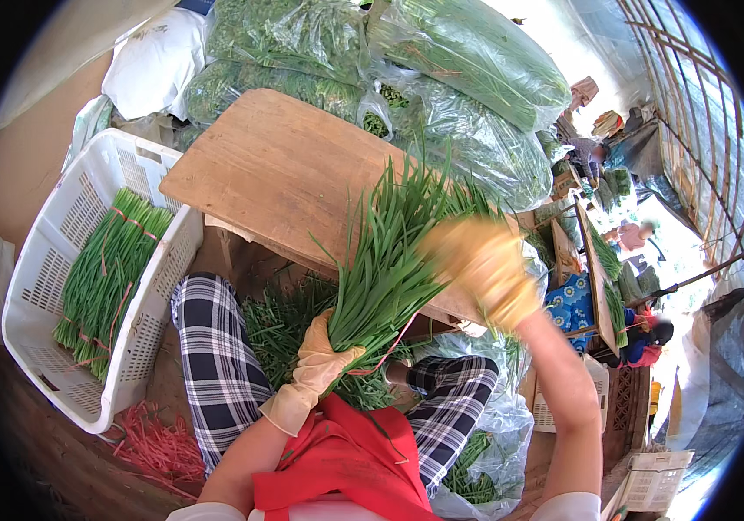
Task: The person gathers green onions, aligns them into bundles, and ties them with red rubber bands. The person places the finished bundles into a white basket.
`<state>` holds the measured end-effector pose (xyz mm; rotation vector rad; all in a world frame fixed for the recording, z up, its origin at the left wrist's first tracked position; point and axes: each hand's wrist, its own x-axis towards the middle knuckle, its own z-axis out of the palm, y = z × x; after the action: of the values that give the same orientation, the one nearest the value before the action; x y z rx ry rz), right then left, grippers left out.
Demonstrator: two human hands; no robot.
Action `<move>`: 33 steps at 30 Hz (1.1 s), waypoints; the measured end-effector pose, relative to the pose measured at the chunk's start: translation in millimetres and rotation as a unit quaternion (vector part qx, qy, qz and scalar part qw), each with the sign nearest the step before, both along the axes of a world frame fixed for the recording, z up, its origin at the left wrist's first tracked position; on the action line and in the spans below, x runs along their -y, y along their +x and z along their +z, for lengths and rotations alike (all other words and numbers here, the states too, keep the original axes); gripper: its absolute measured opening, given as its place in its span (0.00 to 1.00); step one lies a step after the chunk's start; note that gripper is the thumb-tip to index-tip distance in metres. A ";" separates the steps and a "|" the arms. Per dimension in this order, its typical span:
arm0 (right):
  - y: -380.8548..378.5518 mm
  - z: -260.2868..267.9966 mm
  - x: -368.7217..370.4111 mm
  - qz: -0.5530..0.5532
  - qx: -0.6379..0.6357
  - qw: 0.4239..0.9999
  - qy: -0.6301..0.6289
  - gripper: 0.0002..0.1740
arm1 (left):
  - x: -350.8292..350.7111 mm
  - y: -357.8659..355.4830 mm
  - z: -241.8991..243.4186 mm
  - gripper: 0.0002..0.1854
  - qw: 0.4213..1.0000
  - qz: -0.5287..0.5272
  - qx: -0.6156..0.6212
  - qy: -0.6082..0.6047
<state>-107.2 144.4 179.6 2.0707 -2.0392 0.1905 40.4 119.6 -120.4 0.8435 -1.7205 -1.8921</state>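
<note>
My left hand (324,355), in a thin pale rubber glove, grips a bunch of long flat green leaves, likely garlic chives (388,260), near its lower end above my lap. A pink tie strip (400,342) hangs by the bunch. The leaf tips fan out over the wooden table (280,150). My right hand (479,270), in a yellowish glove, is motion-blurred at the right side of the leaves; its fingers cannot be made out, nor whether it holds any. Loose greens (293,312) lie below the table between my knees.
At left stands a white plastic crate (104,417) with tied green bundles (114,280). Pink strips (157,443) lie beside it. Large clear bags of greens (469,143) are stacked behind the table. An open plastic bag (508,449) lies at lower right. Several people are farther right.
</note>
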 end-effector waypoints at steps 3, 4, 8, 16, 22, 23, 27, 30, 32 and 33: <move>-25.8 36.3 -25.8 -0.051 0.411 0.909 -0.045 0.20 | 0.9 1.8 2.7 0.46 1.000 0.010 -0.003 -0.002; -26.6 39.7 -30.2 0.077 0.512 0.855 0.037 0.26 | 0.6 2.0 3.6 0.46 1.000 0.005 -0.016 0.006; -21.2 44.3 -29.6 -0.190 0.353 0.915 0.052 0.25 | -0.3 2.0 7.4 0.46 0.999 0.012 0.010 -0.046; -50.6 -7.7 2.6 -0.023 -0.054 0.990 0.125 0.13 | 0.0 1.6 8.2 0.46 0.998 0.019 -0.010 -0.062; 4.8 -11.9 -1.6 0.111 -0.164 0.956 0.216 0.02 | -0.8 2.5 8.6 0.47 0.995 0.005 0.019 -0.101; 14.0 -9.9 -3.1 0.062 -0.150 0.949 0.270 0.01 | -0.5 2.0 8.9 0.47 0.995 0.005 0.014 -0.097; -22.1 42.5 2.6 -0.310 0.159 0.931 -0.111 0.22 | -1.6 1.2 8.3 0.47 0.994 0.010 0.011 -0.105; -22.2 57.7 -7.8 -0.333 0.380 0.847 0.166 0.28 | -3.2 0.4 5.8 0.46 0.992 0.021 0.007 -0.121; -15.1 57.0 -6.4 -0.255 0.365 0.886 0.133 0.25 | -4.4 -1.1 4.4 0.46 0.991 0.027 0.003 -0.129; -10.9 52.2 -0.3 -0.205 0.340 0.913 0.092 0.25 | -4.9 -1.7 4.3 0.46 0.991 0.033 0.004 -0.130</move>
<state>-118.1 144.7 231.9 1.7542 -2.9452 0.7591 38.7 124.5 -116.0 0.7952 -1.8688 -1.5799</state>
